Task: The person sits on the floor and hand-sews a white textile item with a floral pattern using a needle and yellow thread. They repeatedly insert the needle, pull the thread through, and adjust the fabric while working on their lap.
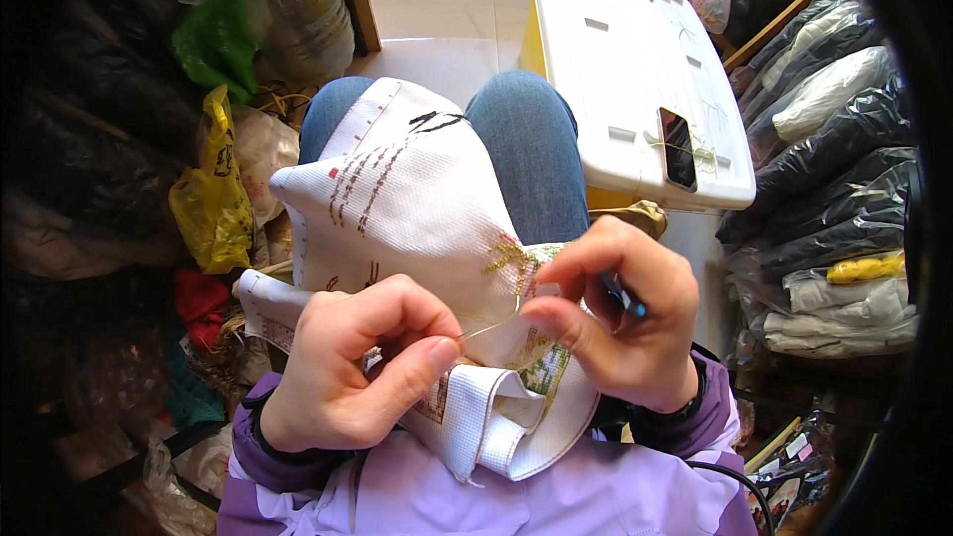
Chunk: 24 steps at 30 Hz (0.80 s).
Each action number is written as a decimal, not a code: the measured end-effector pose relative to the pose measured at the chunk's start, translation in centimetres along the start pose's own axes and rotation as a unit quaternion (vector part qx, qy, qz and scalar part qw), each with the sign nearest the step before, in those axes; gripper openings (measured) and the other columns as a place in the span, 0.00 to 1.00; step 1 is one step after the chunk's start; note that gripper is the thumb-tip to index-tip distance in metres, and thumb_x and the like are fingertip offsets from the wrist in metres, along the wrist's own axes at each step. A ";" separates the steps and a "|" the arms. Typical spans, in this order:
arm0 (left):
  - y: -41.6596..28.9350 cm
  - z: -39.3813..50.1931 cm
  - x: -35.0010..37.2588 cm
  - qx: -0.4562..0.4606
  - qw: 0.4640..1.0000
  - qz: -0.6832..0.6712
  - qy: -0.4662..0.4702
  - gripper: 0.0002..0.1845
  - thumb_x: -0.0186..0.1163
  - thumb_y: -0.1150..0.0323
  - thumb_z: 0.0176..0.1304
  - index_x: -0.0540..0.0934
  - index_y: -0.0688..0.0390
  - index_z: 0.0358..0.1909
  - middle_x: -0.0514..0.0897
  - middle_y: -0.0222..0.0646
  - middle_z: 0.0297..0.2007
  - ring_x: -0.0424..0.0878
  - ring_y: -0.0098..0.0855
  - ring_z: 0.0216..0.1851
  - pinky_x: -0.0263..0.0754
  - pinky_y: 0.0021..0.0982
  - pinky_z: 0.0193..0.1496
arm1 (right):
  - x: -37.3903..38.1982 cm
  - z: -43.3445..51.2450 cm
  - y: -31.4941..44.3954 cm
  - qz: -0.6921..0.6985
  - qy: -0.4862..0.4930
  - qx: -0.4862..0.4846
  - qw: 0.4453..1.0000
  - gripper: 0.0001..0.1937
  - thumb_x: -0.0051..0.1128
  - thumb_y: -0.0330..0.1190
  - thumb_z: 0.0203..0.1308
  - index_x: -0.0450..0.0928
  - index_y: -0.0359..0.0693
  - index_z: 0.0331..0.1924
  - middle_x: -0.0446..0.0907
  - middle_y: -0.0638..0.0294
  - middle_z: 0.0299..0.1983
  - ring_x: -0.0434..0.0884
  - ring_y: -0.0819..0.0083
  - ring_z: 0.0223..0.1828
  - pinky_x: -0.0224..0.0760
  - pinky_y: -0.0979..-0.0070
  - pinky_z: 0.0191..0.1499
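Observation:
A white cross-stitch cloth [417, 193] with dark, red and green stitching lies across my lap, its near edge rolled and folded. Over its left part, my left hand [380, 357] pinches a thin yellowish thread [491, 326] between thumb and forefinger; a needle there is too small to make out surely. The thread runs right and up towards the green stitched part. My right hand [625, 305] is above the cloth's right side, thumb and forefinger slightly apart near the thread. A small blue tool [625, 296], its kind unclear, is held in the curled fingers of that hand.
A white-lidded yellow storage box [625, 52] stands front right, with a phone [677, 149] and loose thread on its lid. Plastic-wrapped garments [834, 119] are stacked at the right. A yellow plastic bag [216, 201], a green bag [220, 45] and a large clear bottle [305, 15] are at the left.

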State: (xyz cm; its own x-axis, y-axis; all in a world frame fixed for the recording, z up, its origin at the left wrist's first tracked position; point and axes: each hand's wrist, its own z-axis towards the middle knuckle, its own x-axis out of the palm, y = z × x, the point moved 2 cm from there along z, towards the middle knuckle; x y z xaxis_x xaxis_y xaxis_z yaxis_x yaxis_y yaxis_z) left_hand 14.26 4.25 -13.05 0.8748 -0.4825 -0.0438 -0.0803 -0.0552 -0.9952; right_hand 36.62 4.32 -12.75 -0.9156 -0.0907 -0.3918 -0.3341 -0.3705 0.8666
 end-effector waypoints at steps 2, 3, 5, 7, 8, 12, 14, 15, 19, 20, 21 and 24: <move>0.2 -0.1 -0.3 0.005 1.000 -0.008 -0.006 0.03 0.61 0.77 0.67 0.81 0.67 0.39 0.82 0.26 0.22 0.75 0.13 0.22 0.67 0.19 0.26 | -0.1 -0.4 -0.2 -0.050 0.013 -0.055 0.997 0.11 0.72 0.19 0.49 0.83 0.38 0.37 0.81 0.60 0.28 0.81 0.70 0.24 0.72 0.75 0.26; 0.4 -0.1 -0.3 0.003 1.000 -0.004 -0.001 0.03 0.61 0.77 0.67 0.82 0.67 0.39 0.82 0.26 0.22 0.75 0.13 0.22 0.67 0.19 0.26 | 0.0 -0.5 -0.4 -0.055 0.019 -0.095 0.994 0.12 0.72 0.20 0.47 0.84 0.38 0.38 0.80 0.61 0.27 0.80 0.68 0.22 0.72 0.74 0.24; 0.6 0.0 -0.3 -0.004 1.000 -0.009 0.007 0.04 0.61 0.77 0.67 0.82 0.67 0.39 0.82 0.26 0.21 0.75 0.12 0.22 0.67 0.19 0.26 | 0.1 -0.7 -0.8 -0.124 0.025 -0.144 0.981 0.11 0.76 0.21 0.49 0.86 0.39 0.37 0.84 0.61 0.26 0.82 0.71 0.22 0.74 0.76 0.24; 0.8 0.1 -0.2 0.007 1.000 0.001 0.026 0.04 0.61 0.77 0.66 0.82 0.67 0.39 0.80 0.25 0.19 0.73 0.13 0.20 0.65 0.20 0.24 | 0.1 -0.9 -1.1 -0.148 0.030 -0.162 0.975 0.13 0.76 0.21 0.48 0.87 0.39 0.39 0.82 0.62 0.24 0.81 0.71 0.21 0.74 0.76 0.24; 0.8 0.3 -0.1 0.016 0.999 0.009 0.033 0.03 0.61 0.77 0.66 0.82 0.66 0.38 0.79 0.25 0.18 0.72 0.13 0.19 0.64 0.21 0.23 | 0.0 -1.1 -1.0 -0.155 0.031 -0.168 0.973 0.13 0.76 0.21 0.47 0.87 0.39 0.39 0.82 0.62 0.24 0.81 0.71 0.21 0.74 0.76 0.24; 1.1 0.6 0.2 0.038 0.998 0.035 0.035 0.02 0.62 0.78 0.64 0.82 0.66 0.36 0.77 0.24 0.16 0.71 0.14 0.16 0.62 0.21 0.20 | -0.2 -1.2 -1.3 -0.153 0.052 -0.183 0.970 0.17 0.74 0.19 0.42 0.87 0.38 0.41 0.81 0.61 0.25 0.82 0.69 0.21 0.74 0.75 0.25; 1.2 0.7 0.1 0.040 0.998 0.035 0.031 0.02 0.62 0.78 0.63 0.82 0.65 0.35 0.77 0.24 0.15 0.71 0.14 0.16 0.62 0.21 0.20 | -0.3 -1.3 -1.5 -0.156 0.058 -0.176 0.970 0.17 0.73 0.18 0.42 0.86 0.38 0.40 0.82 0.61 0.25 0.83 0.68 0.22 0.75 0.75 0.25; 1.3 0.7 0.1 0.043 0.998 0.030 0.028 0.02 0.62 0.78 0.63 0.83 0.65 0.36 0.77 0.24 0.15 0.71 0.14 0.16 0.62 0.21 0.20 | -0.4 -1.3 -1.6 -0.156 0.059 -0.174 0.971 0.16 0.73 0.18 0.42 0.86 0.37 0.40 0.82 0.60 0.25 0.83 0.68 0.22 0.75 0.74 0.26; 1.5 0.8 0.2 0.030 0.999 0.037 0.026 0.04 0.61 0.78 0.62 0.83 0.66 0.36 0.76 0.23 0.14 0.71 0.14 0.15 0.62 0.21 0.20 | -0.3 -1.5 -1.8 -0.156 0.037 -0.161 0.974 0.15 0.73 0.20 0.43 0.85 0.37 0.39 0.82 0.60 0.25 0.84 0.68 0.23 0.77 0.74 0.27; 1.6 0.8 0.3 0.025 0.998 0.048 0.016 0.03 0.61 0.78 0.63 0.83 0.66 0.37 0.76 0.23 0.14 0.71 0.13 0.15 0.62 0.21 0.20 | -0.3 -1.4 -1.9 -0.160 0.033 -0.161 0.973 0.15 0.73 0.20 0.43 0.85 0.37 0.39 0.82 0.60 0.25 0.83 0.68 0.22 0.76 0.74 0.26; 1.7 0.9 0.4 0.020 0.998 0.059 0.006 0.03 0.62 0.78 0.63 0.83 0.66 0.37 0.76 0.23 0.14 0.71 0.13 0.15 0.62 0.21 0.20 | -0.2 -1.3 -1.8 -0.161 0.025 -0.166 0.973 0.15 0.74 0.21 0.44 0.85 0.37 0.39 0.82 0.60 0.25 0.82 0.69 0.22 0.75 0.75 0.26; 2.0 1.0 0.6 0.019 0.997 0.069 -0.033 0.02 0.64 0.78 0.65 0.84 0.65 0.37 0.76 0.23 0.13 0.71 0.13 0.15 0.62 0.20 0.20 | -0.2 -1.4 -1.4 -0.159 0.007 -0.130 0.979 0.14 0.73 0.25 0.49 0.82 0.36 0.40 0.78 0.61 0.25 0.79 0.68 0.20 0.71 0.74 0.23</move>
State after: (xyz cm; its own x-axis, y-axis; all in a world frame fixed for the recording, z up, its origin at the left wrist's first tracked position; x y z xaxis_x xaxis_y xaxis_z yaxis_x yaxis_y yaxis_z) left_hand 15.14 4.73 -15.14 0.8862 -0.4245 -0.1857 -0.1853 0.0427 -0.9818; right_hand 37.62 3.54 -14.34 -0.7708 0.0561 -0.6346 -0.5320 -0.6047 0.5927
